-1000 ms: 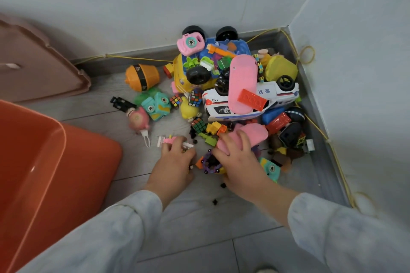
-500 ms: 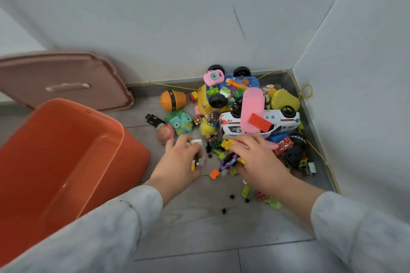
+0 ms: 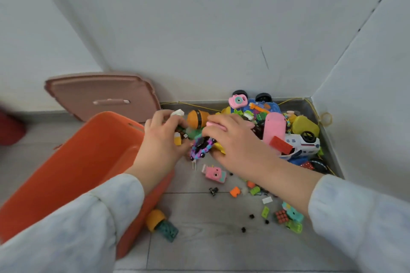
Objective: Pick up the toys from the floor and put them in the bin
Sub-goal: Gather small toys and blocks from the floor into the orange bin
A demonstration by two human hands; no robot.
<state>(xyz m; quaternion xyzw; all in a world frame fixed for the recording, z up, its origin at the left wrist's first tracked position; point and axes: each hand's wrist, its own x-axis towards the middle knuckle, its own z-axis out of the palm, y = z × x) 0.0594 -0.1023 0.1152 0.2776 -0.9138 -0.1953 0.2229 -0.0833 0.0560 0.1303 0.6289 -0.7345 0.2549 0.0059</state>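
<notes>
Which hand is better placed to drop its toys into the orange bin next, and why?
Left. The left hand, gripping small pieces, is right at the orange bin's rim; the right hand, holding a purple chain toy, is farther away, nearer the toy pile.

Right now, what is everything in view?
storage bin: one, orange, floor at left.
lid: one, dusty pink, leaning on the wall behind it.
toy pile: many pieces, mixed colours, in the corner.
toy cameras: two, pink, one atop the pile, one on the floor.
police car: one, white, pile's right side.
capsule toy: one, orange with black band, behind the hands.
loose blocks: several, mixed colours, floor near the right forearm.
block toy: one, orange and teal, floor beside the bin.
left hand: grips small pieces beside the bin.
right hand: grips a purple ring toy.
</notes>
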